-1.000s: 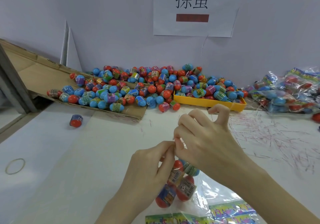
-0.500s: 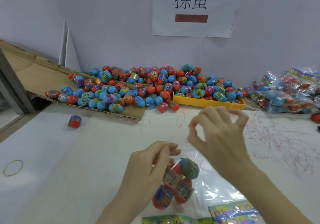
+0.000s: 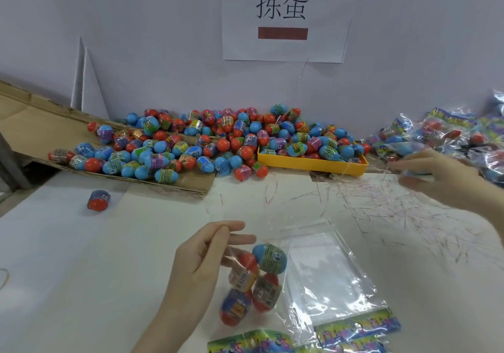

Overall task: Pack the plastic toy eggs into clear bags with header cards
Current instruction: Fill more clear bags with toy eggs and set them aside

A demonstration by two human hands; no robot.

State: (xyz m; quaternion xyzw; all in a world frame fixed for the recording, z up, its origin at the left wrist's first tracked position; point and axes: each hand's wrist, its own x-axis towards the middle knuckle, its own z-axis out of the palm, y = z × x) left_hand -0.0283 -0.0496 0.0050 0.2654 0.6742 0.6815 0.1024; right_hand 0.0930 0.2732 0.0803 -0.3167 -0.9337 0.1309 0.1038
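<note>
A clear bag holding several red-and-blue toy eggs (image 3: pixel 253 284) rests near the table's front edge, its colourful header card (image 3: pixel 251 340) towards me. My left hand (image 3: pixel 201 265) pinches the bag's upper edge between thumb and fingers. An empty clear bag (image 3: pixel 327 270) lies flat just right of it, with its own header card (image 3: pixel 357 328) at the near end. My right hand (image 3: pixel 436 178) is far out to the right and blurred, and a thin clear strip trails from its pinched fingertips. A big heap of loose eggs (image 3: pixel 207 145) lies at the back.
Part of the heap sits in a yellow tray (image 3: pixel 313 164), part on a cardboard sheet (image 3: pixel 32 123). One stray egg (image 3: pixel 98 200) lies at left. Finished bags (image 3: pixel 450 137) pile up at the back right. Thin red-edged strips (image 3: pixel 395 210) litter the table.
My right hand left the bag's mouth and swept far right towards the finished bags, carrying a thin strip. The left hand stayed at the filled bag, and the empty bag now shows.
</note>
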